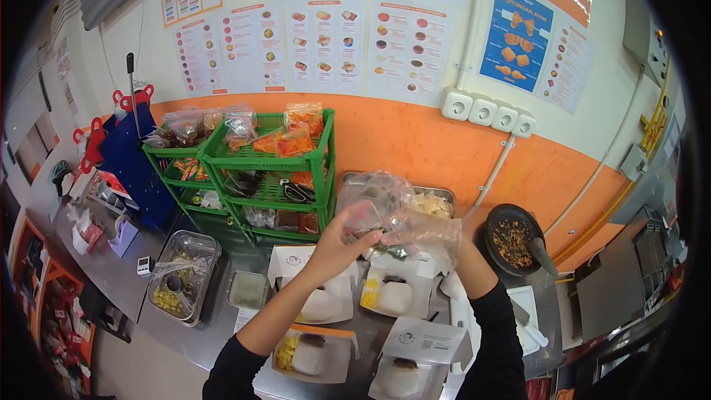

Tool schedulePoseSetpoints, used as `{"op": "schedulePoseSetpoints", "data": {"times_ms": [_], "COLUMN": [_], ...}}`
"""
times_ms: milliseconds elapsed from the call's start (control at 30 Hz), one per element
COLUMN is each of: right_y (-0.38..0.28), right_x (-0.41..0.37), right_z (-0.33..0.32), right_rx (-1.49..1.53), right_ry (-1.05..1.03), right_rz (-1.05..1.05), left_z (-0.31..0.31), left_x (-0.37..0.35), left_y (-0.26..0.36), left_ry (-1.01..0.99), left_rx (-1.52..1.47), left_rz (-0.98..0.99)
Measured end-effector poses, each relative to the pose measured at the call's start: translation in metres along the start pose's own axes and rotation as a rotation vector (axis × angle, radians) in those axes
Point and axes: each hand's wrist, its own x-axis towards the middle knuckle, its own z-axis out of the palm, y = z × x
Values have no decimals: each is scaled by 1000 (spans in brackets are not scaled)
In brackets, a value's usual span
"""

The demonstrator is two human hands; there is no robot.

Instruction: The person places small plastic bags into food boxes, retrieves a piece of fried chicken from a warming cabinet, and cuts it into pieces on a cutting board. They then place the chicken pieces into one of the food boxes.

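Observation:
My left hand [344, 243] grips a clear plastic bag [376, 194] above the food boxes. Something dark or green shows through the plastic. Clear plastic, like a loose glove, covers my right hand [433, 231] at the bag's right side; its fingers are hidden. Below stand several open white boxes with moulded white rice: one under my left forearm [324, 302], one under the bag [395, 295], one at front left [307, 355] and one at front right [400, 379]. Yellow pieces and dark food show in some.
Behind the hands sits a metal tray [449, 194] with pale pieces. At right are a stone mortar [511, 241] of brown crumbs and a knife [529, 324] on a white board. Left are a steel pan [211, 263], a small container [248, 290] and green racks [326, 170] of packets.

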Motion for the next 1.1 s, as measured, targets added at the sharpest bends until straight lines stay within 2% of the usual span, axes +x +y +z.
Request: {"op": "schedulePoseSetpoints", "data": {"times_ms": [33,100,167,233,300,367,533,567,600,633,700,733,767,833,867,933,1000,1067,1100], "right_y": [5,12,19,31,51,71,77,81,78,74,64,59,56,55,57,50,55,60,62], "right_x": [-1,-12,-22,-29,-30,-27,-31,-29,-27,-25,-20,-18,-16,-9,-4,-5,-1,2,2], "right_z": [7,15,22,19,15,10,3,2,3,5,13,20,27,38,39,41,46,49,50], "right_rx": [50,63,142,194,245,463,619,668,668,594,519,443,367,472,447,404,361,317,372], "right_ry": [-101,-79,-1,25,52,113,184,197,193,170,139,124,110,83,87,107,152,196,219], "right_rz": [-35,-68,-141,-93,-46,-179,-227,-249,-248,-267,-286,-273,-261,-303,-293,-210,-229,-249,-245], "left_z": [-2,-8,-5,-11,-19,-28,-45,-43,-39,-36,-28,-24,-21,-11,-17,-13,-12,-14,-15], "left_x": [2,3,-2,-4,-4,-2,-4,-8,-11,-13,-16,-15,-16,-15,-13,-13,-15,-17,-16], "left_y": [-3,-5,-2,0,5,7,0,2,3,1,-5,-8,-9,6,-3,6,2,-16,-15], "left_ry": [-5,-91,-29,41,49,72,-10,-3,4,9,-98,-169,-165,-145,-141,-137,-130,-96,-94], "left_rx": [-4,-71,-100,-157,-109,6,84,256,427,428,614,584,585,305,160,242,323,431,431], "left_rz": [-5,-271,-245,-268,-260,-276,-318,-235,-150,-154,10,114,110,-325,-447,-447,-447,-190,-191]}}
